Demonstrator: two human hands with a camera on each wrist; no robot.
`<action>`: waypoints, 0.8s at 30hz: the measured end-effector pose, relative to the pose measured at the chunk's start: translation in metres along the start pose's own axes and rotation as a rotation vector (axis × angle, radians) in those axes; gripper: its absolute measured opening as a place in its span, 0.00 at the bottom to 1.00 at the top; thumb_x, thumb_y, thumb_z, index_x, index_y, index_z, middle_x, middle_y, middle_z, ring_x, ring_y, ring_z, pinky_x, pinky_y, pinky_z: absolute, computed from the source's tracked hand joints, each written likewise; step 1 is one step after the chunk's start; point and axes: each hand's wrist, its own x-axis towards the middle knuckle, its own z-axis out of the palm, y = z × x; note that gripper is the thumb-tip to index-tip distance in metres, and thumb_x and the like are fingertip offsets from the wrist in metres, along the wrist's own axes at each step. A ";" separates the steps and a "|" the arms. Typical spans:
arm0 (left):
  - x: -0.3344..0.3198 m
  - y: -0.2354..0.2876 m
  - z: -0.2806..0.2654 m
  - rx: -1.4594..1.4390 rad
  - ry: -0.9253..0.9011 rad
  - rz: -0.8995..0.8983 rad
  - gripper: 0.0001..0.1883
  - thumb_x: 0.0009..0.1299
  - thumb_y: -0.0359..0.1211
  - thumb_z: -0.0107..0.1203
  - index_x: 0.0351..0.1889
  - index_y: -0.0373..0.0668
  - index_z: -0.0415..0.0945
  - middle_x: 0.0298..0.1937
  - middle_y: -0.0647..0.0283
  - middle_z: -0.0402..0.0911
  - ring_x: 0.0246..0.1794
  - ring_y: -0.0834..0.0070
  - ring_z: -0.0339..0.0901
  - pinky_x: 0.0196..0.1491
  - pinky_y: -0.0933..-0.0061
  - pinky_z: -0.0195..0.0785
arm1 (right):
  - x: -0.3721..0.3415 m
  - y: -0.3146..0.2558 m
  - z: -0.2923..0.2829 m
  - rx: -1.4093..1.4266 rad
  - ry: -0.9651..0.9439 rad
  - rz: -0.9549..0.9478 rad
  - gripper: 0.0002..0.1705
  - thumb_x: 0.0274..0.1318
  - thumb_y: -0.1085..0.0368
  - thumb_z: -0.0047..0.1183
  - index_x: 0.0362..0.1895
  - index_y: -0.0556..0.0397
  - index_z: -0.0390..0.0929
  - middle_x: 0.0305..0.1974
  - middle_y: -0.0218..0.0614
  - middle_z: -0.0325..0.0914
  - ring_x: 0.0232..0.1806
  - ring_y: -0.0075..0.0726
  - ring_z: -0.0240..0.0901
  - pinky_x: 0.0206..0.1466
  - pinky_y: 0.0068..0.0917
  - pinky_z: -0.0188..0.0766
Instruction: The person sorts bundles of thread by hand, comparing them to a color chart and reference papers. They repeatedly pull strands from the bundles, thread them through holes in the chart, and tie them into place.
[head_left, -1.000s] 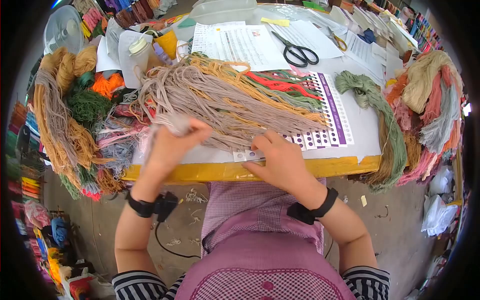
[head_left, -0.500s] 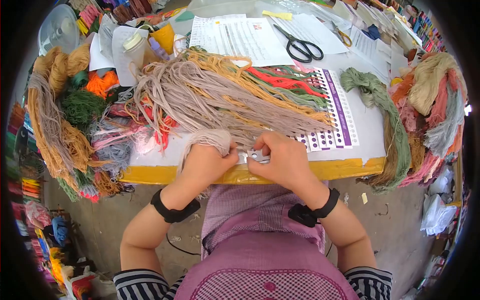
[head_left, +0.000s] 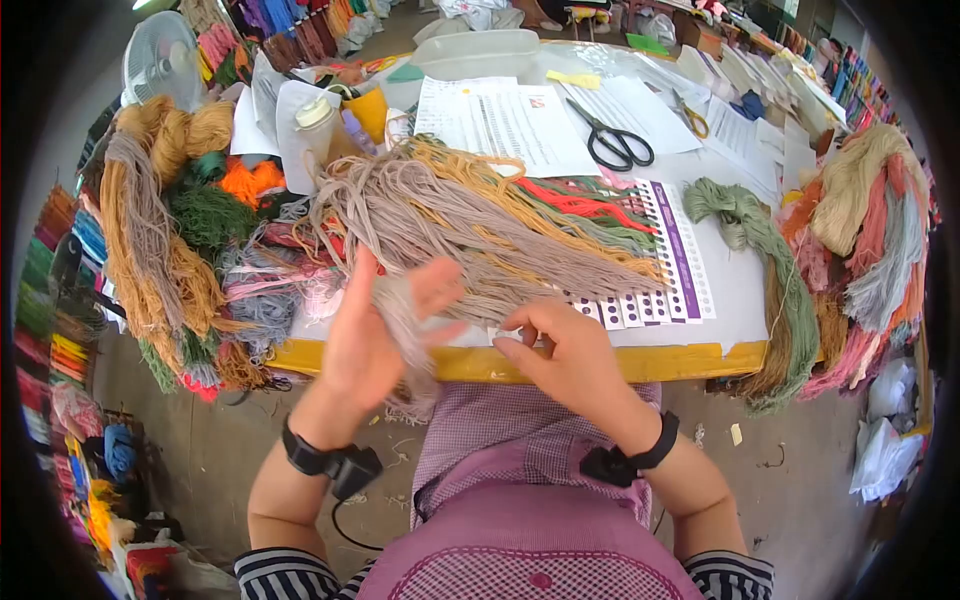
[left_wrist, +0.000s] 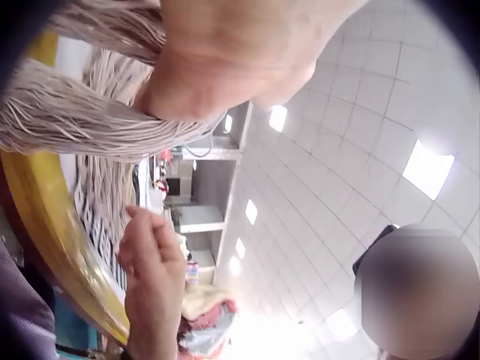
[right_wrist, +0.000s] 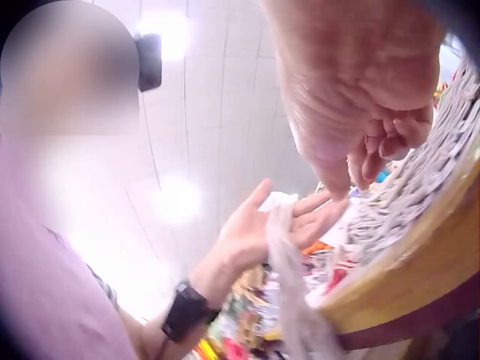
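Your left hand (head_left: pixel 362 345), motion-blurred, spreads its fingers wide, the pale skein (right_wrist: pixel 283 251) draped across its palm by the table edge (head_left: pixel 475 368); your right hand (head_left: pixel 575 352) curls over a mostly hidden card (head_left: pixel 494 336), whether pinching it I cannot tell

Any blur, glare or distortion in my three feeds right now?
Head: strong fisheye curve with dark corners, left hand motion-blurred, scissors clear. Left wrist: ceiling lights blown out, bottom edge partly washed out. Right wrist: heavy glare at left, pale skein across the left hand smeared.
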 end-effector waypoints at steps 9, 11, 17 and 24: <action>-0.010 -0.029 0.038 0.941 -0.025 0.122 0.25 0.76 0.42 0.39 0.61 0.30 0.70 0.58 0.51 0.77 0.59 0.66 0.74 0.62 0.67 0.64 | -0.014 -0.010 -0.009 0.990 -0.164 0.294 0.09 0.65 0.63 0.53 0.39 0.57 0.78 0.37 0.27 0.80 0.37 0.18 0.72 0.43 0.20 0.69; -0.007 -0.028 0.027 0.650 -0.041 0.141 0.20 0.73 0.35 0.47 0.56 0.30 0.73 0.53 0.55 0.81 0.55 0.70 0.77 0.52 0.72 0.72 | -0.018 -0.010 -0.012 1.027 -0.168 0.295 0.07 0.64 0.66 0.52 0.40 0.57 0.78 0.38 0.33 0.80 0.42 0.23 0.75 0.50 0.23 0.70; -0.011 -0.028 0.041 0.269 0.084 -0.043 0.25 0.76 0.42 0.45 0.57 0.28 0.71 0.59 0.53 0.76 0.59 0.68 0.73 0.51 0.70 0.74 | -0.015 -0.015 -0.012 1.045 -0.221 0.308 0.08 0.65 0.66 0.51 0.40 0.58 0.78 0.40 0.35 0.81 0.42 0.27 0.78 0.52 0.25 0.73; -0.001 -0.041 0.032 0.443 -0.085 -0.001 0.33 0.78 0.51 0.29 0.64 0.30 0.67 0.66 0.56 0.70 0.65 0.70 0.66 0.64 0.69 0.61 | -0.008 -0.026 -0.004 1.094 -0.169 0.468 0.12 0.64 0.63 0.55 0.42 0.60 0.78 0.35 0.31 0.80 0.38 0.25 0.78 0.44 0.24 0.74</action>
